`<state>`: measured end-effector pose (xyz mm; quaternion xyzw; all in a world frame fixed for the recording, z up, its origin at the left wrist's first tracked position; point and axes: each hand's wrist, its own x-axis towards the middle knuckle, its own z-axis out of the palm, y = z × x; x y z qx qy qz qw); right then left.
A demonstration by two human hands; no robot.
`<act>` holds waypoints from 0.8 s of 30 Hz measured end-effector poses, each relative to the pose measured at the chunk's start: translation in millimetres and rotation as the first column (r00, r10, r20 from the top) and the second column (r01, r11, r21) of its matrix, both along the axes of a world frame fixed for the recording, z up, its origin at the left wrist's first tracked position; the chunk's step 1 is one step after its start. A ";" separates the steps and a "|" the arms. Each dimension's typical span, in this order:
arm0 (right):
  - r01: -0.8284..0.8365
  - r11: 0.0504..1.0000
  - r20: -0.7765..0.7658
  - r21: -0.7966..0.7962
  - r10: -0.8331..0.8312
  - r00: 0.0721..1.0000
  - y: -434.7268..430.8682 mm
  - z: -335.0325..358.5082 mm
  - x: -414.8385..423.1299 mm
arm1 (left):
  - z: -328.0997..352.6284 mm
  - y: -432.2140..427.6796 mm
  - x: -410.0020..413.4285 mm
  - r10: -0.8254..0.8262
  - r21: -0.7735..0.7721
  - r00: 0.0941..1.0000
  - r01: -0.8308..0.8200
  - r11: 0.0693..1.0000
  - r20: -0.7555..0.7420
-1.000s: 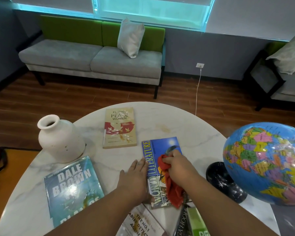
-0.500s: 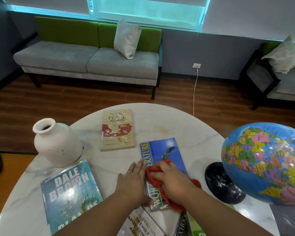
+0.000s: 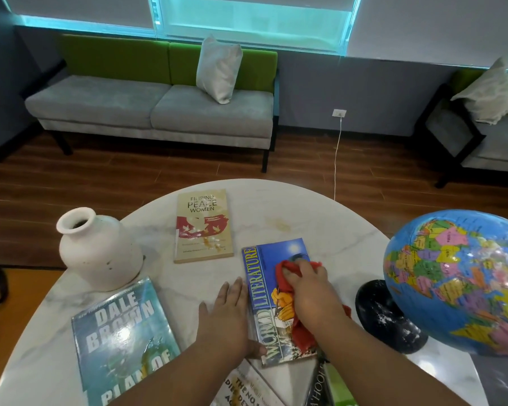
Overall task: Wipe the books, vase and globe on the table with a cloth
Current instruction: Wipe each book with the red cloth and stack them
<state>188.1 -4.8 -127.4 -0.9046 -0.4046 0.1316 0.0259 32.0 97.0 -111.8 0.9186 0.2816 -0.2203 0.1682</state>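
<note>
Red cloth (image 3: 283, 272) gripped by right hand (image 3: 311, 294), pressed on World Literature book (image 3: 257, 288), lower centre; book's long axis runs up-frame, its top end just beyond the knuckles; left hand (image 3: 226, 317) flat, fingers (image 3: 235, 291) straight, beside the spine.

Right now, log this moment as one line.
step: wiping World Literature book | right hand: grips red cloth on cover | left hand: flat at spine

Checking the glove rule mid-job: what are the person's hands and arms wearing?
Nothing visible. The left hand and right hand are bare, without gloves. The left forearm and right forearm are uncovered down to the frame's edge, so no sleeve shows. No watch, bracelet or ring can be seen.
</note>
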 end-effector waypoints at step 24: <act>-0.357 0.933 0.008 0.056 0.357 0.934 54.1 -6.1 -10.6 | -1.2 8.4 4.1 -0.030 -0.042 0.997 0.027 0.999 -0.071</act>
